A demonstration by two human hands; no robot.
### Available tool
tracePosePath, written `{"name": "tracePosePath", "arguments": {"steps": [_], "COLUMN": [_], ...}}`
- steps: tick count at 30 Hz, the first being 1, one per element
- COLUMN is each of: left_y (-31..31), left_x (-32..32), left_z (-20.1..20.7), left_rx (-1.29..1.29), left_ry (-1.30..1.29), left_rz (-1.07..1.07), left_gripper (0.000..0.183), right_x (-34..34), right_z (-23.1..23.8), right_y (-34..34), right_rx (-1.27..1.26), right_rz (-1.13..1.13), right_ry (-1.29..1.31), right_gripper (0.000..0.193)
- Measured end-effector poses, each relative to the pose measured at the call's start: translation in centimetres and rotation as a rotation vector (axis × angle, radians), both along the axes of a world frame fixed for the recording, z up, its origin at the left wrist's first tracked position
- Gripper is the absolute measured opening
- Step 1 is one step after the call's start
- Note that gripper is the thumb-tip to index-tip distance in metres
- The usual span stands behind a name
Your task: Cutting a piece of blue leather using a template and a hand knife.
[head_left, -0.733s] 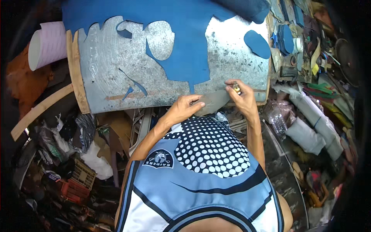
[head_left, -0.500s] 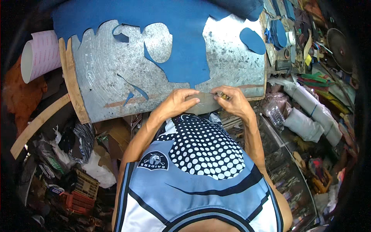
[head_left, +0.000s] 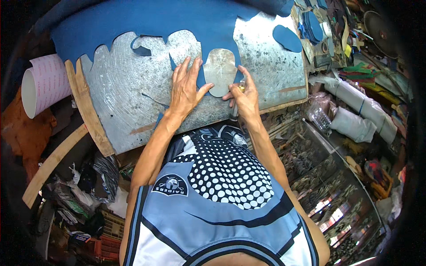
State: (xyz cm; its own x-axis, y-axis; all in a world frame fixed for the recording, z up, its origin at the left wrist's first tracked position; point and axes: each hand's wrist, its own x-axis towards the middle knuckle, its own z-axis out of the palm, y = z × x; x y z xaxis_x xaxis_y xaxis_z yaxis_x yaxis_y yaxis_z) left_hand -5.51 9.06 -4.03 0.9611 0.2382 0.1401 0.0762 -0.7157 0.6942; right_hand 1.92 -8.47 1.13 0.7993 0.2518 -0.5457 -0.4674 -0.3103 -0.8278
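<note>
A grey, rounded template [head_left: 220, 66] lies flat on the strip of blue sheet material [head_left: 133, 17] that hangs down over the metal-topped board [head_left: 275, 73]. My left hand [head_left: 185, 91] is open, fingers spread over the blue sheet and bare metal. Its thumb tip rests at the template's lower left edge. At the template's lower right, my right hand [head_left: 245, 95] is closed around a small tool [head_left: 242, 87] with a brass-coloured part. Its fingertips touch the template's edge; the palm hides much of the tool.
A cut blue oval piece [head_left: 287, 38] lies on the board's right side, and thin blue scraps [head_left: 155, 101] lie left of my left hand. Wooden strips [head_left: 88, 108] edge the board's left end. Beside it stands a rolled white sheet [head_left: 44, 84]. Wrapped rolls [head_left: 350, 111] lie to the right.
The template has moved from the board's near edge up onto the blue sheet. Both hands have moved farther away with it. My left hand's fingers have spread out.
</note>
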Motion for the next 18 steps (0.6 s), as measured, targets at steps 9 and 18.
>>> {"name": "tracePosePath", "arguments": {"steps": [9, 18], "left_y": [-0.2, -0.1], "left_x": [-0.4, -0.4], "left_z": [-1.2, -0.7], "left_rx": [-0.012, 0.051], "left_ry": [-0.052, -0.019], "left_rz": [-0.032, -0.048], "left_gripper": [0.079, 0.073], "right_x": [1.4, 2.6], "right_z": [0.1, -0.9], "right_y": [0.4, -2.2], "right_rx": [-0.210, -0.311], "right_rz": [0.079, 0.301], "right_ry": [-0.047, -0.466], "right_gripper": [0.057, 0.049]}}
